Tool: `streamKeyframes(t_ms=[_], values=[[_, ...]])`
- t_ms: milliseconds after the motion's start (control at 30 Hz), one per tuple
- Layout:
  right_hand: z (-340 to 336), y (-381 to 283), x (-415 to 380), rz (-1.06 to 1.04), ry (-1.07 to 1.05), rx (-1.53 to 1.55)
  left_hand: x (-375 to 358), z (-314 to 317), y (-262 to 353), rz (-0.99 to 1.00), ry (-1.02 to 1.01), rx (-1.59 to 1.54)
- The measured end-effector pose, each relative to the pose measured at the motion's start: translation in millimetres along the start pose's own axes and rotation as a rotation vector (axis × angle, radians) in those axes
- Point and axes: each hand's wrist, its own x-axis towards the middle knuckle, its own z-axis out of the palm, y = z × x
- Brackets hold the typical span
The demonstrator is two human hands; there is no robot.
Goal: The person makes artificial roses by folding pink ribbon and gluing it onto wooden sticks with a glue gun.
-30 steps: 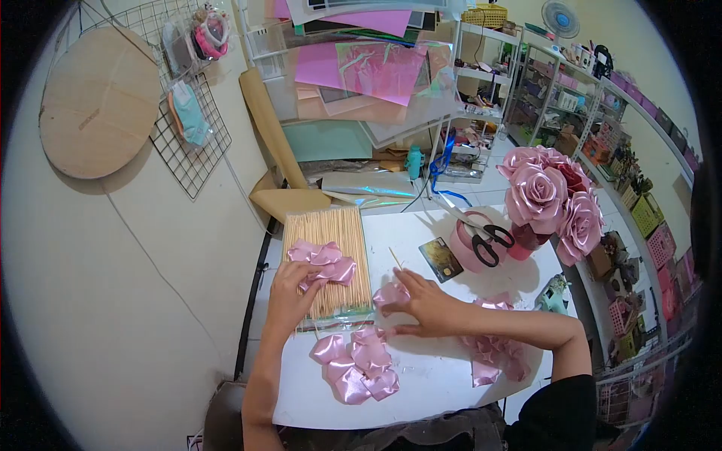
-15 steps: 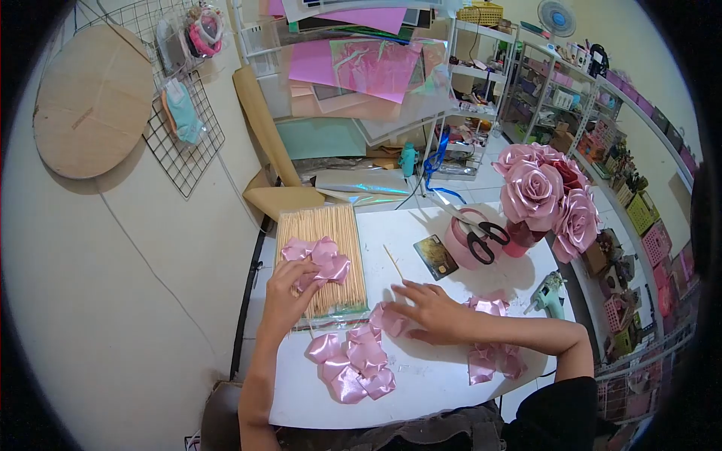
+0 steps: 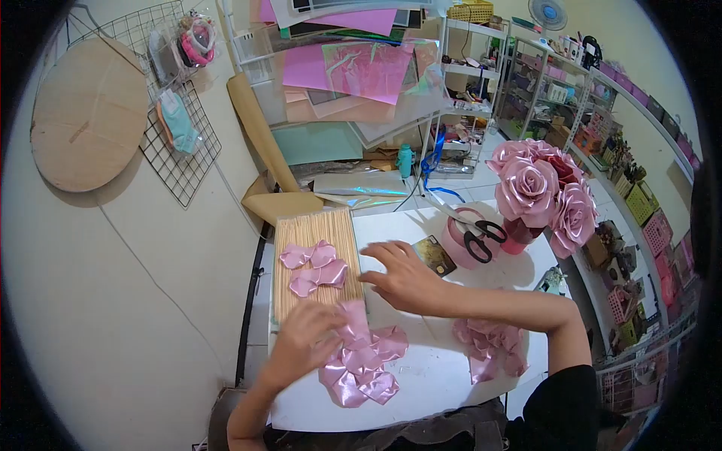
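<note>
My left hand (image 3: 304,342), smeared by motion, is over the near left of the white table, its fingers right at a pink satin petal (image 3: 352,322). Below and beside it lies a cluster of pink satin petals (image 3: 366,368). My right hand (image 3: 402,278) hovers palm down with fingers apart, holding nothing, just right of a flat bundle of wooden skewers (image 3: 301,301). Two rows of folded satin petals, an upper one (image 3: 297,257) and a lower one (image 3: 320,278), rest on that bundle. More satin petals (image 3: 492,349) lie beyond my right forearm.
On the table (image 3: 444,406) stand a pink tape roll (image 3: 459,252) with black-handled scissors (image 3: 479,244) and a pot of satin roses (image 3: 530,192). A dark card (image 3: 434,255) lies beside the roll. A glue gun (image 3: 553,282) sits at the right edge.
My left hand has left the petals on the skewers and moved down towards the cluster. My right hand has moved up and left, away from the cluster. The petals on the skewers now lie in two rows.
</note>
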Motion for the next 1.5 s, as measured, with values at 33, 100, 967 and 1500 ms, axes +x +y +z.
streamKeyframes(t_ms=[33,100,967,1500], values=[[6.9,3.5,10.6,-0.078,0.079,-0.024,-8.9,5.3,4.8,0.001,-0.005,0.003],[21.2,3.8,24.5,-0.159,0.164,-0.044,-24.8,17.1,16.1,-0.020,-0.089,-0.017],[-9.8,-24.6,-17.3,-0.354,0.100,0.124,-4.8,8.1,-62.1,-0.349,0.269,0.390],[-4.6,-10.6,5.9,-0.191,-0.071,0.080,-12.6,6.8,-47.0,-0.298,0.128,0.274]])
